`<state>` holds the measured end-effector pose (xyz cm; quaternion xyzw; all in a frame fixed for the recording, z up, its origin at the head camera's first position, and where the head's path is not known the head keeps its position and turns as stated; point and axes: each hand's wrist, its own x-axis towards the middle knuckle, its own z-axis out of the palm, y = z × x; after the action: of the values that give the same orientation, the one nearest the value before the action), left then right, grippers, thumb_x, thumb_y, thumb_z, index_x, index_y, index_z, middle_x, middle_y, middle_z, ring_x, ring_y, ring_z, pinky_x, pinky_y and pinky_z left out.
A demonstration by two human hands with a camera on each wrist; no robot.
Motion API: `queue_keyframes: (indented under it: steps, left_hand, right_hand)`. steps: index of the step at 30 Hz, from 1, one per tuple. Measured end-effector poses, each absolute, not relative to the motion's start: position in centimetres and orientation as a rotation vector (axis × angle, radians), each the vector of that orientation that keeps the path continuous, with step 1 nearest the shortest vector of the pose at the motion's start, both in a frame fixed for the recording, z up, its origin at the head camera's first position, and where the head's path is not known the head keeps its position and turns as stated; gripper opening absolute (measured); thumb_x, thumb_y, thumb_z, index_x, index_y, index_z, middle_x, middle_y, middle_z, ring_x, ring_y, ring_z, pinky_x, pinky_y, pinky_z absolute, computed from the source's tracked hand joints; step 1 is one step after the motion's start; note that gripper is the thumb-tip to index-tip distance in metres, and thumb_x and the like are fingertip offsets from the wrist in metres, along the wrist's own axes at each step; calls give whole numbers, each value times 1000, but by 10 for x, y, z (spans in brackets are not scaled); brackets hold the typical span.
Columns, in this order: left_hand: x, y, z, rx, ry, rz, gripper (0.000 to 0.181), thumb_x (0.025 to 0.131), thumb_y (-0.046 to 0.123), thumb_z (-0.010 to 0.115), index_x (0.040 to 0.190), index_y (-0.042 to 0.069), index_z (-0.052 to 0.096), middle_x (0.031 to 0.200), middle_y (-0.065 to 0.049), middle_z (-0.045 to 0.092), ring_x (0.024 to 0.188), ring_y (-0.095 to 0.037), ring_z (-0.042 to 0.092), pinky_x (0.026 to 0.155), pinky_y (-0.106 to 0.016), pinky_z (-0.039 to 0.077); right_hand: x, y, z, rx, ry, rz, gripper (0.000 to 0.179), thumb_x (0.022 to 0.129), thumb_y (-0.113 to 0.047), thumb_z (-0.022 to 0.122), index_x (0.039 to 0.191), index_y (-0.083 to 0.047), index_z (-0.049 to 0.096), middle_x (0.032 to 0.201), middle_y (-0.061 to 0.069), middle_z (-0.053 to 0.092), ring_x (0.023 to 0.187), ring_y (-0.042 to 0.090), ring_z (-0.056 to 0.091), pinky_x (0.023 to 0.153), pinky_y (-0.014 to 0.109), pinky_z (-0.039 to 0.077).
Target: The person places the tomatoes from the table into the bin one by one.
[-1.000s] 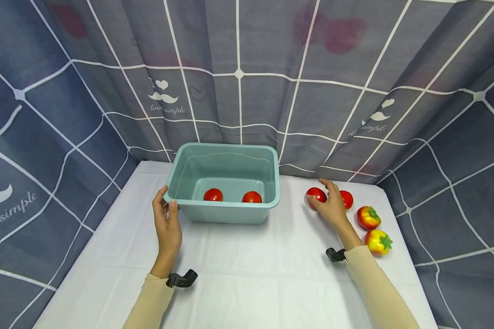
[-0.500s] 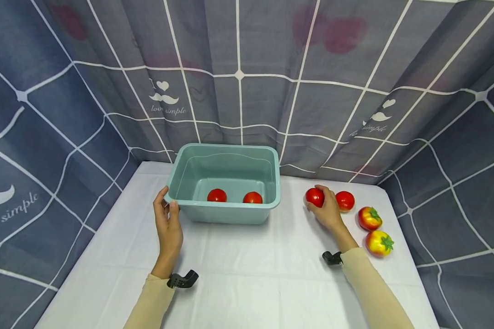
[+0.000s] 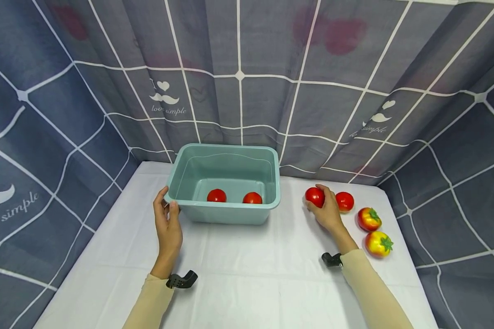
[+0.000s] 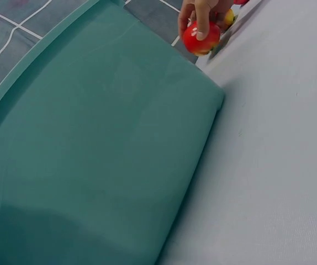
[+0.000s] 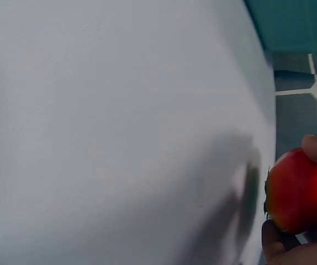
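Observation:
My right hand (image 3: 327,209) holds a shiny red tomato (image 3: 314,197) between thumb and fingers, to the right of a teal plastic basin (image 3: 224,212). In the right wrist view the held tomato (image 5: 299,193) shows green leaf tips on its left edge, and its shadow falls on the cloth apart from it. My left hand (image 3: 169,228) grips the basin's front left corner, thumb at the front and fingers at the left side. Two red tomatoes, one at the left (image 3: 217,195) and one at the right (image 3: 252,198), lie inside the basin, partly hidden by its front rim.
Right of my right hand are another red tomato (image 3: 344,202), a red-yellow one (image 3: 369,219) and a yellower one (image 3: 378,244) with green leaves, on a white-covered table (image 3: 247,283). A grey checked curtain (image 3: 263,105) hangs close behind the basin and at both sides.
My right hand has taken hold of the tomato and moved slightly left, uncovering the red tomato behind it. The left tomato in the basin has shifted slightly right. My left hand stays put.

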<state>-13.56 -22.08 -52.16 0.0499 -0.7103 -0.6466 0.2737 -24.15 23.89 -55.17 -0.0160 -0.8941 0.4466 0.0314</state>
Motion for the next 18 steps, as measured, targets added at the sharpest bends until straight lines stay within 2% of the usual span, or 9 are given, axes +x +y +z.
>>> queue_keyframes:
  steps: [6,18]
  left_hand:
    - [-136,-221,-522,145,-1904,-1753,49,117,25,44,166,28,38,162,-1,43,142,-32,48,107,-13,44]
    - [-136,-220,-523,137,-1901,-1759,49,117,25,44,166,29,38,163,0,42,142,-37,47,108,-12,44]
  right_hand:
    - [-238,233,-534,-10,-2675,1388,72,98,-16,77,160,-7,42,156,27,47,147,47,49,125,66,37]
    - [-233,211,-494,131,-2538,1410,70,97,-19,78,158,-4,45,156,24,49,140,42,52,116,59,45]
